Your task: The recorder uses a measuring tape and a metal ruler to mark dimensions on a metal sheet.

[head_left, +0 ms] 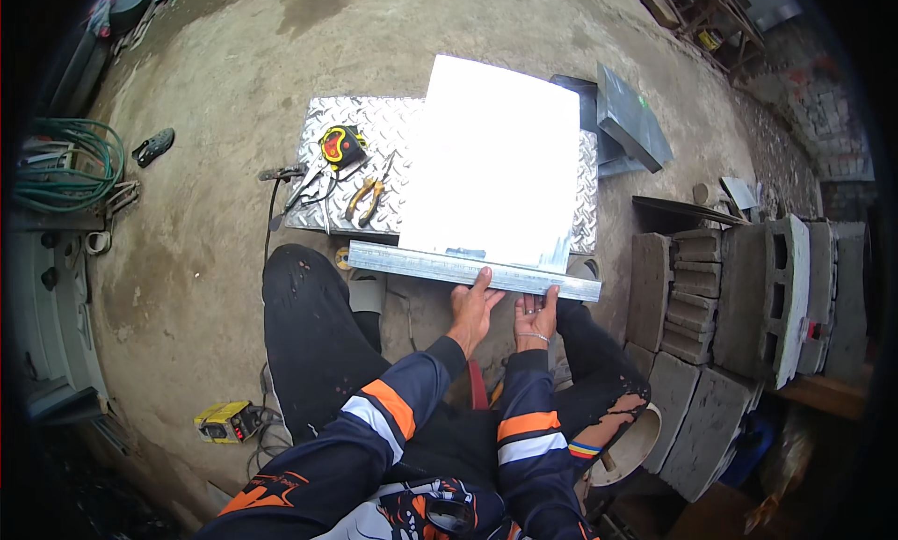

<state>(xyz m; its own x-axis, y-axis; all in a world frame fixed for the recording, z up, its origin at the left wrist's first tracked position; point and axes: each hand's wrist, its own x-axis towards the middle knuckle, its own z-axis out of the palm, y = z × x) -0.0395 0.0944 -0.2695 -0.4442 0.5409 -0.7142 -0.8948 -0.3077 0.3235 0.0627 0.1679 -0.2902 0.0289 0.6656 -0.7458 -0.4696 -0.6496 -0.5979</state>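
Observation:
A long grey metal strip (412, 264) lies across the near edge of a bright white sheet (496, 156). My left hand (473, 310) grips the strip near its middle, thumb on top and fingers beneath. Closer to the strip's right end, my right hand (536, 317) pinches it the same way. The sheet rests on a silver diamond-pattern metal plate (374, 117). On the plate's left part are a yellow-and-black tape measure (342, 147) and pliers with yellow-and-black handles (366, 201). Glare washes out the sheet's surface detail.
Dark grey metal pieces (631, 119) lean by the plate's right side. Concrete blocks (720, 287) are stacked at the right. A yellow boxed device (224, 423) with cables stands at lower left. A green hose (70, 166) is coiled at far left, near a dark shoe (153, 147).

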